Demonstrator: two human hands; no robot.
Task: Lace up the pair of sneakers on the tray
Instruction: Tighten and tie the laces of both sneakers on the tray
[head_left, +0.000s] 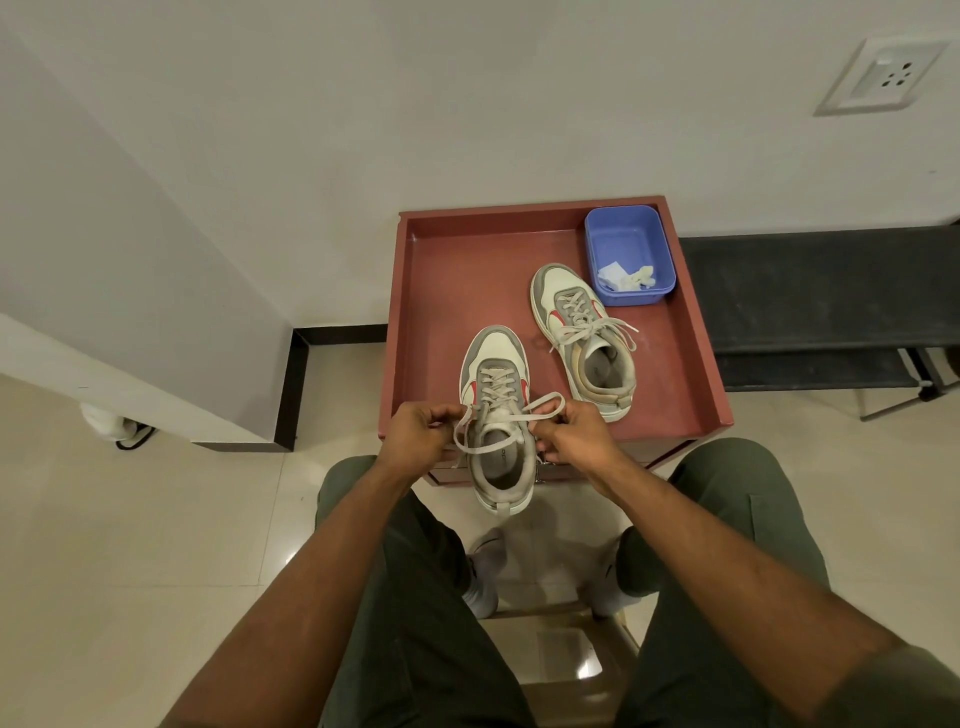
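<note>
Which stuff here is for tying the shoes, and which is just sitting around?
For the job: near sneaker, its lace, far sneaker, red tray, left hand, right hand.

Just lying about: blue tub, black bench, wall socket.

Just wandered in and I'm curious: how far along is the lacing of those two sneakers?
The far sneaker on the tray looks done: laced and tied in a bow. The near sneaker is laced up its eyelets; the left hand and right hand each pinch a lace loop, apparently mid-bow. What is left seems to be pulling that knot tight.
</note>
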